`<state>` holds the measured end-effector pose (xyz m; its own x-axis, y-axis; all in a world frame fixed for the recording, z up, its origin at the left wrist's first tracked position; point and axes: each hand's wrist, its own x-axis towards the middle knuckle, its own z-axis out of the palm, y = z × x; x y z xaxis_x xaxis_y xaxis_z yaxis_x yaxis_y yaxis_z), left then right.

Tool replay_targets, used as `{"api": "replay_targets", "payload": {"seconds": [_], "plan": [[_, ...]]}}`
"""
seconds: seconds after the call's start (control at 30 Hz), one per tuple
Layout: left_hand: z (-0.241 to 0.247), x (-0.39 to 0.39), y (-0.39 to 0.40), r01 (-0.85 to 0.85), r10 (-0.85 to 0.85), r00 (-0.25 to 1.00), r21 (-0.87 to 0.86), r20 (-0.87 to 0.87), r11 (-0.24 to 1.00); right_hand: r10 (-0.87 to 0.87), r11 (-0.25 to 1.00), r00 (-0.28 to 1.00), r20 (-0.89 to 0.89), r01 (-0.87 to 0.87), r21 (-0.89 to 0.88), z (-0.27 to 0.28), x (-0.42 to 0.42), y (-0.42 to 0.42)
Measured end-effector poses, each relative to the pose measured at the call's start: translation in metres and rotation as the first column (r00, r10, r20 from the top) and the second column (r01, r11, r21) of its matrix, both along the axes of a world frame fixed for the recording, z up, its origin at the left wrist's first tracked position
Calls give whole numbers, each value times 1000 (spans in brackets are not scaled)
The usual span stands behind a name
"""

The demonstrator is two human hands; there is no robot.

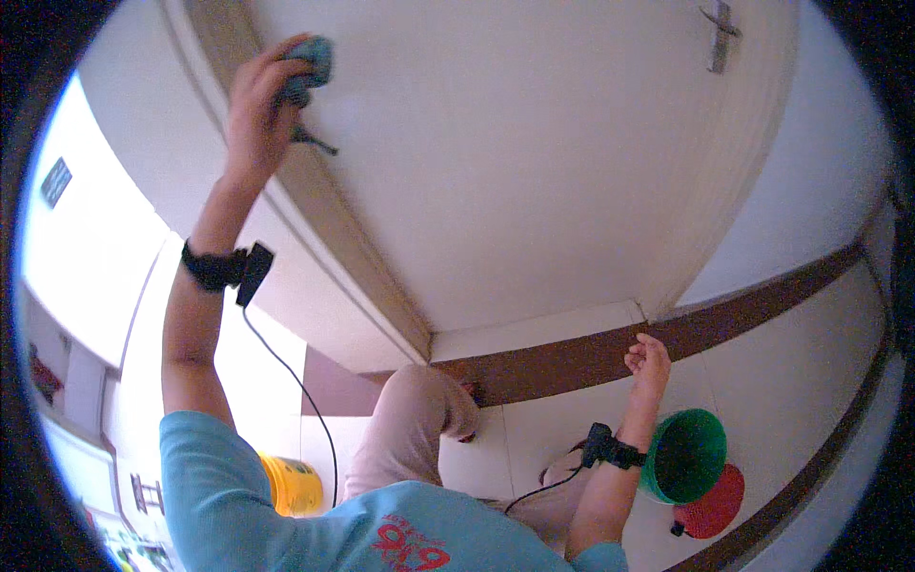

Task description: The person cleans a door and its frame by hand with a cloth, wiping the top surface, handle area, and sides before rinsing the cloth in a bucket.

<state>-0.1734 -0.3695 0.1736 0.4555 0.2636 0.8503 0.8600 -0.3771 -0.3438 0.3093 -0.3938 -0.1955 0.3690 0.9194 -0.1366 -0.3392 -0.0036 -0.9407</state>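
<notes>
My left hand (261, 107), raised at the upper left, is closed around a dark green cloth or sponge (313, 61), whose exact kind I cannot tell. It is at the edge of a pale door (515, 164), beside the brown strip of the frame (336, 207); whether the cloth touches the door is unclear. A thin dark piece sticks out below the palm. Low on the right, my right hand (649, 357) is held in the air with its fingers loosely curled, and nothing shows in it. Both wrists wear black straps with small boxes and cables.
A green bucket (686, 457) stands on the tiled floor by my right forearm, with a red object (715, 504) beside it. Behind my left upper arm is a yellow bucket (297, 486). The door has a metal handle (720, 36). A dark brown band (557, 368) crosses the floor near my knee.
</notes>
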Motion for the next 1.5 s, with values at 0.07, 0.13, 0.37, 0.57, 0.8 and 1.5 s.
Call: {"api": "replay_targets", "payload": {"seconds": [0.07,0.13,0.37,0.57,0.8,1.5], "plan": [[39,-39,-39,-36,32,993,35,113,999,54,998,998,-20,-53,47,49,-9,33],[25,-78,-90,-212,197,973,135,117,968,128,990,992,-21,-127,54,43,-16,8],[-29,-194,-89,-679,627,729,175,275,713,160,987,983,96,-161,6,75,-35,7],[-160,-157,5,-447,417,689,-105,593,888,157,987,974,166,-151,-51,84,-48,-1],[-280,-134,22,-467,373,509,-116,775,877,153,981,961,231,-120,-152,73,-42,-10],[-311,-145,-21,-518,106,9,-86,994,851,190,971,976,105,-171,-168,72,-29,5]]}}
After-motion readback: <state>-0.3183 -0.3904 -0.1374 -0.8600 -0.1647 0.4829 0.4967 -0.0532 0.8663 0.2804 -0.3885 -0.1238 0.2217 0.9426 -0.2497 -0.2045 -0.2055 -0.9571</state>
